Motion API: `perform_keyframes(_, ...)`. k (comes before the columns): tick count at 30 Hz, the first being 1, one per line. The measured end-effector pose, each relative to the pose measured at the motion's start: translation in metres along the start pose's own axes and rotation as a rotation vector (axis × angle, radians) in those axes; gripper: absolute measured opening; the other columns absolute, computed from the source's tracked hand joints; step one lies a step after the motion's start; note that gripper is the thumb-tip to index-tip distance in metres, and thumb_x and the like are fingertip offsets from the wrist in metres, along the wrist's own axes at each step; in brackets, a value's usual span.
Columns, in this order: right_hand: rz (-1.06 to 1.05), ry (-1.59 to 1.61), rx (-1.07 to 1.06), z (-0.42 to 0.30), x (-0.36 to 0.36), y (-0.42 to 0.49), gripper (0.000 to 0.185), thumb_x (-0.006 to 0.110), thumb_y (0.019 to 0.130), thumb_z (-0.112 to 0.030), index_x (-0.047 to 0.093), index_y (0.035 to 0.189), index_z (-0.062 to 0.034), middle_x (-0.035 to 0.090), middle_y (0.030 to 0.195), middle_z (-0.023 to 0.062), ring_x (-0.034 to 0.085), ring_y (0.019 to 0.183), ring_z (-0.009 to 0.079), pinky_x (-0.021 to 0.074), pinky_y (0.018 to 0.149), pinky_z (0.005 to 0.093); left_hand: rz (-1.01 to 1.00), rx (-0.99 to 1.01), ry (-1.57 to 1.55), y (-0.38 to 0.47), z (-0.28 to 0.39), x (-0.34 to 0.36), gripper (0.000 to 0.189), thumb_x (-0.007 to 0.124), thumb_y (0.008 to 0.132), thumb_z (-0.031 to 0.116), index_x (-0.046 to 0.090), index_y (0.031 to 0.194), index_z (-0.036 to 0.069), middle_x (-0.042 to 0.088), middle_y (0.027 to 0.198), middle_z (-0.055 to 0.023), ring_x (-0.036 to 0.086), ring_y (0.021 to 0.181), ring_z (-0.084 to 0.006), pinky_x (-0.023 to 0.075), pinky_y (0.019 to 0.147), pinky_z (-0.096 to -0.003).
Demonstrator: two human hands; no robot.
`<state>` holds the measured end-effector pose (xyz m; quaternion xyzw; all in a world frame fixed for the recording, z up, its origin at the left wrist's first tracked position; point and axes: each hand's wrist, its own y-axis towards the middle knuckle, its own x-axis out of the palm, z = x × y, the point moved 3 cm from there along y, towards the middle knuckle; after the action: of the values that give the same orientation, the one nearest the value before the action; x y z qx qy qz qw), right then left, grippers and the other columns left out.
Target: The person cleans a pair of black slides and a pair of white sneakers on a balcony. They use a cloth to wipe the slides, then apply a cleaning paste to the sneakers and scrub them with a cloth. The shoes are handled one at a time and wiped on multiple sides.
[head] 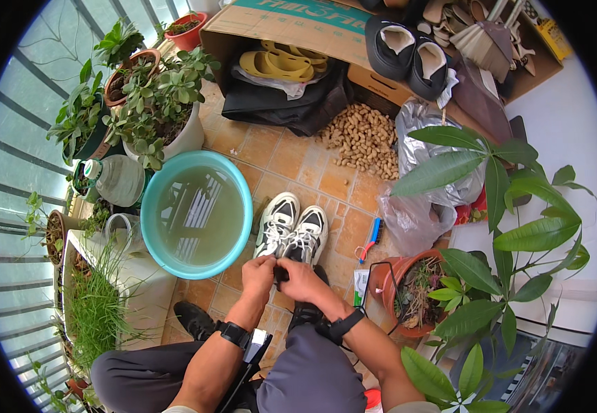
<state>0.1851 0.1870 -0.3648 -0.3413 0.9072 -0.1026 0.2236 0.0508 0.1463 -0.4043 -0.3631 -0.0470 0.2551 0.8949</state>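
A pair of white and black lace-up sneakers (292, 224) stands on the tiled floor (283, 155) before me. My left hand (258, 276) and my right hand (297, 279) meet close together at the near ends of the sneakers, fingers pinched. Something small and dark shows between them; what it is cannot be told, nor whether it belongs to a shoe. Left of the sneakers stands a turquoise basin (249, 206) of cloudy water. A blue and red brush with dark bristles (371, 240) lies to the right, with a white and green tube (360, 285) below it.
Potted plants, a clear plastic bottle (117, 178) and a jar (119, 231) line the railing at left. Peanuts (363, 137) lie by a cardboard box (293, 23) bearing shoes. A terracotta pot (406, 330), thin black cable and broad-leaved plant (530, 237) stand at right.
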Motion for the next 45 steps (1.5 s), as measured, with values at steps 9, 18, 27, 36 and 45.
perform_keyframes(9,0.111,-0.228,-0.045,-0.006,-0.004,-0.013,0.027,0.061,0.08,-0.003,0.063,0.106,-0.0008,0.072,0.093,0.0178,0.071,0.092,0.0321,0.0559,0.082,0.0404,0.14,-0.005,0.25,0.016,-0.009,-0.039,0.026,0.058,0.082,0.008,0.076,0.098,-0.002,0.073,0.086,-0.0187,0.069,0.077,-0.0253,0.0517,0.07,-0.0348)
perform_keyframes(18,0.586,-0.023,0.35,0.093,-0.03,-0.093,0.022,0.067,0.081,-0.013,0.068,0.1,-0.0029,0.072,0.088,0.0204,0.071,0.082,0.0352,0.0563,0.076,0.0421,0.191,-0.215,-0.422,0.01,-0.021,-0.02,0.034,0.053,0.083,-0.008,0.059,0.116,-0.008,0.061,0.082,-0.0111,0.059,0.068,-0.0212,0.051,0.06,-0.0279)
perform_keyframes(27,0.827,-0.414,0.716,0.157,-0.024,-0.135,0.045,0.061,0.083,-0.013,0.051,0.124,0.0043,0.06,0.112,0.0343,0.059,0.104,0.051,0.0472,0.091,0.0535,0.083,-0.087,-0.022,0.024,-0.041,-0.012,0.033,0.053,0.092,0.014,0.065,0.113,-0.009,0.069,0.096,-0.0144,0.064,0.078,-0.0211,0.0516,0.068,-0.0337)
perform_keyframes(36,0.83,-0.49,0.857,0.167,-0.017,-0.13,0.045,0.062,0.082,-0.011,0.05,0.123,0.0041,0.055,0.121,0.0349,0.061,0.104,0.0473,0.0509,0.087,0.0521,0.247,-0.077,-0.065,0.031,-0.029,0.005,0.033,0.065,0.084,0.006,0.064,0.111,-0.013,0.07,0.105,-0.0198,0.066,0.093,-0.0263,0.0505,0.082,-0.0377)
perform_keyframes(45,0.7,-0.507,0.893,0.168,-0.008,-0.127,0.039,0.075,0.076,-0.018,0.059,0.107,-0.0004,0.058,0.113,0.0283,0.062,0.096,0.0476,0.0522,0.085,0.0513,0.267,-0.107,-0.166,0.018,-0.019,0.007,0.036,0.07,0.084,0.005,0.064,0.116,-0.012,0.07,0.106,-0.0162,0.065,0.092,-0.021,0.0508,0.081,-0.0328)
